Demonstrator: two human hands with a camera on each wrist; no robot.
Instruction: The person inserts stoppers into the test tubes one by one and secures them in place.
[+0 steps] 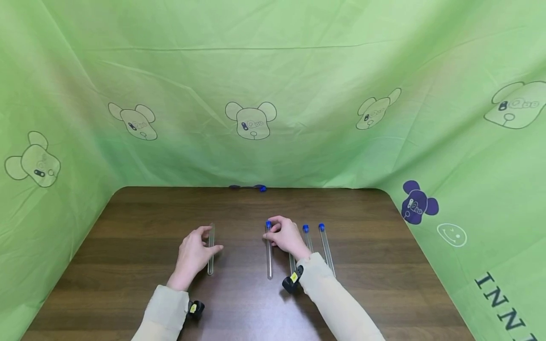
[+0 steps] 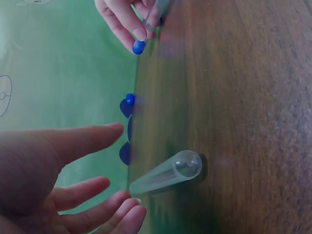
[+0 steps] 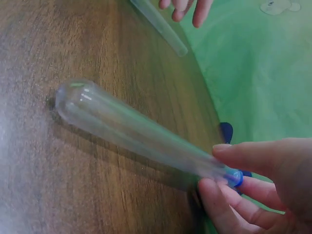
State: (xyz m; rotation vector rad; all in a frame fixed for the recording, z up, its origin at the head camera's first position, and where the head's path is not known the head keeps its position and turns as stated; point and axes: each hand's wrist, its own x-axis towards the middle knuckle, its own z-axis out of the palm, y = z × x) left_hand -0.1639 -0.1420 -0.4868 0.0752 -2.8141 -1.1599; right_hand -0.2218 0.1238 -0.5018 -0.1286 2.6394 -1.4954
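Observation:
My left hand (image 1: 193,251) is spread around an uncapped clear test tube (image 1: 211,258) lying on the table. In the left wrist view the thumb stands apart from that tube (image 2: 163,175), and the fingertips are right by its far end. With its thumb and fingers, my right hand (image 1: 286,235) pinches another clear test tube (image 1: 269,263) near its blue cap (image 1: 268,223). The right wrist view shows this capped tube (image 3: 131,129) with its rounded end toward the camera and the fingers around its capped end.
Right of my right hand lie two more blue-capped tubes (image 1: 326,248), partly covered by the hand and sleeve. Part of another tube (image 1: 292,263) shows beneath the right wrist. A loose blue cap (image 1: 262,188) sits at the table's back edge, against the green curtain (image 1: 251,161).

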